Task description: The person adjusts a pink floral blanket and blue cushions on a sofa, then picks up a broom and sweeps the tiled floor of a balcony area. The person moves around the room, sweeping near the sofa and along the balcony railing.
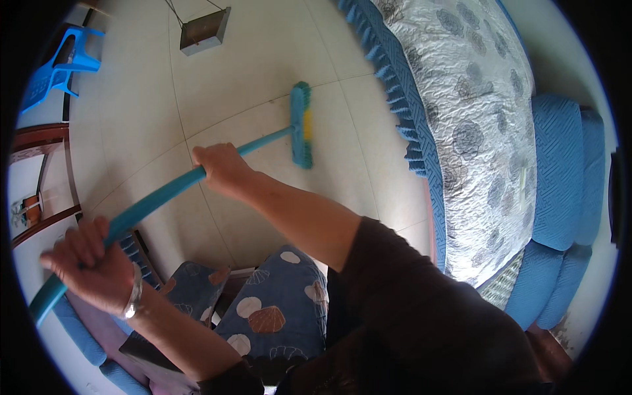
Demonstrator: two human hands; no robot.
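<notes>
A broom with a teal pole (155, 197) runs slantwise from the lower left up to its head. My left hand (95, 270), a silver bracelet at its wrist, is wrapped round the upper part of the pole. Farther down, my right hand (224, 168) grips it with closed fingers. The teal broom head (297, 125), with teal and yellow bristles on its right side, is at the pale tiled floor (243, 85), beyond my right hand. Nothing else shows in either hand.
On the right stands a bed (474, 125) with a patterned grey-white cover and blue ruffled edge, beside blue cushions (556, 171). A brown and silver box-like object (205, 33) with thin dark rods lies ahead. A blue plastic chair (69, 62) is far left; blue patterned cloth (276, 306) lies close by.
</notes>
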